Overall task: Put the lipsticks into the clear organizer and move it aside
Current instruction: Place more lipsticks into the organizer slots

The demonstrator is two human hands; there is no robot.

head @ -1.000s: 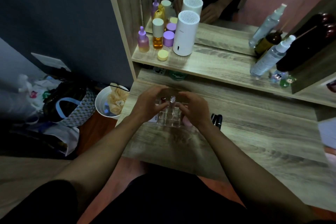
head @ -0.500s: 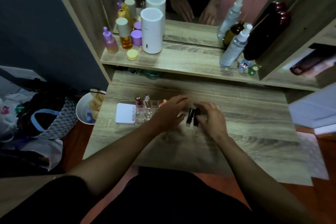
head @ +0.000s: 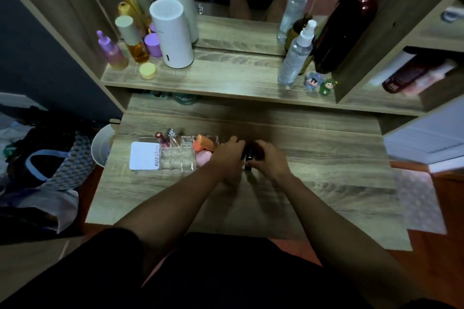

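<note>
A clear organizer [head: 178,157] with square cells stands on the wooden desk [head: 313,183], left of centre. Two lipsticks stand in its back-left cells, a red-capped one [head: 160,138] and a silver-capped one [head: 171,134]. Orange and pink makeup sponges [head: 204,150] lie at its right end. Just right of it lie two black lipstick tubes [head: 247,155]. My left hand [head: 227,158] and my right hand [head: 270,158] close around those tubes from either side, hiding most of them.
A white card [head: 144,155] lies against the organizer's left side. The shelf above holds a white cylinder [head: 173,35], purple and amber bottles, spray bottles [head: 297,54] and small figurines. A white bin [head: 101,145] and bags sit on the floor, left.
Both hands left the organizer and shifted right onto the black tubes. The view swung right and closer, so the organizer now sits left of my hands.
</note>
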